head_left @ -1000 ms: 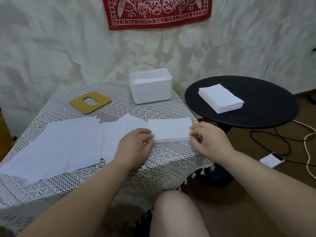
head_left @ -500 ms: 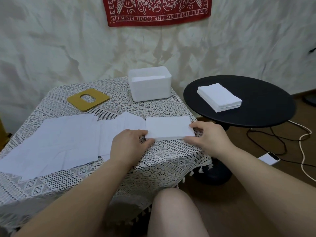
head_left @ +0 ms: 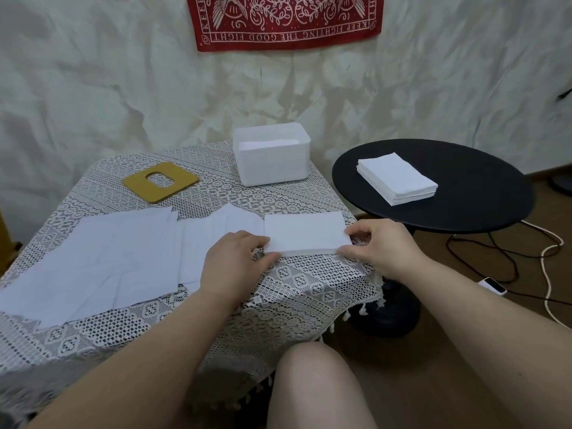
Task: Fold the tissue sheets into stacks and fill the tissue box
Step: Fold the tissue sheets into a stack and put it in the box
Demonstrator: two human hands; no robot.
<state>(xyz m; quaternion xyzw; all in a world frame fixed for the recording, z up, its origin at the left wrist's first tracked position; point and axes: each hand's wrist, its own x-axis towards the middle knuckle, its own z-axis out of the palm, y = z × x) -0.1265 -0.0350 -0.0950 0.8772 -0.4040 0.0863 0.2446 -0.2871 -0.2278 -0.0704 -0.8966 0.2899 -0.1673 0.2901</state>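
- The right hand (head_left: 382, 253) grips the right end of the folded tissue stack (head_left: 306, 233): the thumb lies on the top near the far right corner, and the other fingers close on the near right corner at the lower edge.
- The left hand (head_left: 233, 267) is at the left end of the same stack. Its fingers are curled and the tips touch the near left corner; whether they go under the stack I cannot tell.
- The folded tissue stack lies flat on the lace tablecloth (head_left: 278, 289), near the right front corner of the table, between the two hands.
- Just left of the stack, loose tissue sheets (head_left: 102, 258) are spread flat and overlap each other; the left hand and wrist rest over their right part.
- Farther back on the table stands the white tissue box (head_left: 272, 165), open at the top, with white tissue visible inside. It is well apart from the hands.
- Left of the box lies a yellow lid (head_left: 161, 182) with an oval opening, flat on the cloth.
- To the right stands a round black side table (head_left: 483, 193); a second pile of folded tissues (head_left: 397, 178) sits on it.
- On the floor under it lie dark cables (head_left: 492, 252), a white cord (head_left: 549, 264) and a small white device (head_left: 493, 285).
- A red banner (head_left: 288, 20) hangs on the wrinkled wall behind.
- A bare knee (head_left: 312, 382) shows at the lower edge.
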